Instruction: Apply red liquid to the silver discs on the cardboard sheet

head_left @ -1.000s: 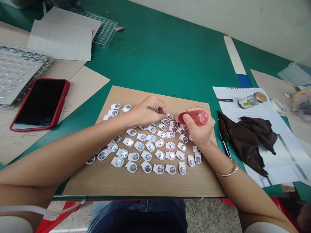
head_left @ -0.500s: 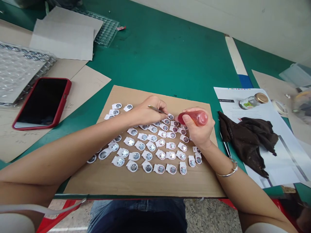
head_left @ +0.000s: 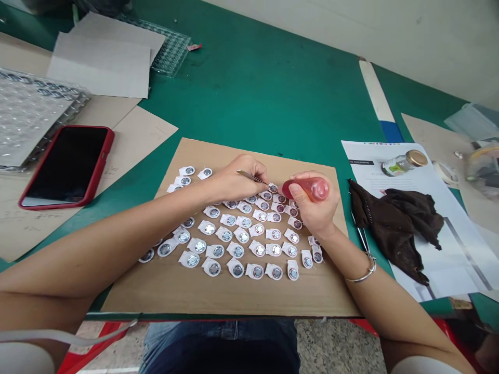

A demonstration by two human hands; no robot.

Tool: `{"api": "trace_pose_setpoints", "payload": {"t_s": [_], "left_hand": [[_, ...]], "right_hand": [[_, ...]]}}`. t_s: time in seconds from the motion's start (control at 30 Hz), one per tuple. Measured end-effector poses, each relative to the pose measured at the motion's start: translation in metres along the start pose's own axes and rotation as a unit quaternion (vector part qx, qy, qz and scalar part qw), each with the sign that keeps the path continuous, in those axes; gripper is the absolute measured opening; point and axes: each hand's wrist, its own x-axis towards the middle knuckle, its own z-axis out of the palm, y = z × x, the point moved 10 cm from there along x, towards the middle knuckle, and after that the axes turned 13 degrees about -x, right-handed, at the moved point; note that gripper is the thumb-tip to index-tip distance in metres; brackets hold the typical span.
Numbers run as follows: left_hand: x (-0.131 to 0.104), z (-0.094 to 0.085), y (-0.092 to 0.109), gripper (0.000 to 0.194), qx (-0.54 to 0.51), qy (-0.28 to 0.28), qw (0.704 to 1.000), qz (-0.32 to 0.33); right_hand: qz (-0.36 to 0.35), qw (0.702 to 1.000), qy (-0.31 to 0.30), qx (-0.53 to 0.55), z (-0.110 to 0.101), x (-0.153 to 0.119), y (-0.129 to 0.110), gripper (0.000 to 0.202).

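Observation:
Rows of small round metal discs on white tabs [head_left: 235, 268] lie across a brown cardboard sheet [head_left: 234, 296]. My left hand [head_left: 244, 176] is closed on tweezers [head_left: 249, 175], whose tip reaches down beside one disc [head_left: 272, 188] near the sheet's far side. In my right hand [head_left: 322, 208] is a red squeeze bottle [head_left: 307, 188], tilted with its narrow end toward that same disc. Whether the bottle's tip touches the disc I cannot tell. Several discs below the bottle look reddish.
At left lies a phone in a red case [head_left: 64, 166], near clear plastic trays [head_left: 35, 119] and grey card [head_left: 101, 67]. To the right, a dark brown cloth [head_left: 405, 223], a second pair of tweezers [head_left: 360, 234] and a small glass jar [head_left: 403, 163] rest on or beside white paper [head_left: 448, 270].
The red bottle and my right hand have shifted very slightly left. My left hand and the tweezers stay almost in place.

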Motion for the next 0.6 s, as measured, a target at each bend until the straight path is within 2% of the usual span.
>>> {"api": "trace_pose_setpoints", "payload": {"t_s": [0.3,0.4,0.5,0.6], "left_hand": [[0.000,0.000,-0.001,0.008,-0.012,0.000,1.000,-0.005],[-0.001,0.000,0.002,0.008,-0.011,0.000,1.000,0.011],[-0.004,0.002,0.011,0.010,0.016,-0.019,0.999,0.031],[-0.008,-0.003,0.023,0.012,0.032,-0.010,0.999,0.022]], "right_hand": [[0.003,1.000,-0.003,-0.005,0.001,0.000,0.000,0.020],[0.021,1.000,0.017,0.008,-0.004,0.001,0.007,0.020],[0.076,0.993,0.046,0.077,-0.012,0.004,0.022,0.021],[0.129,0.973,0.030,0.187,-0.014,0.012,0.035,0.023]]}}
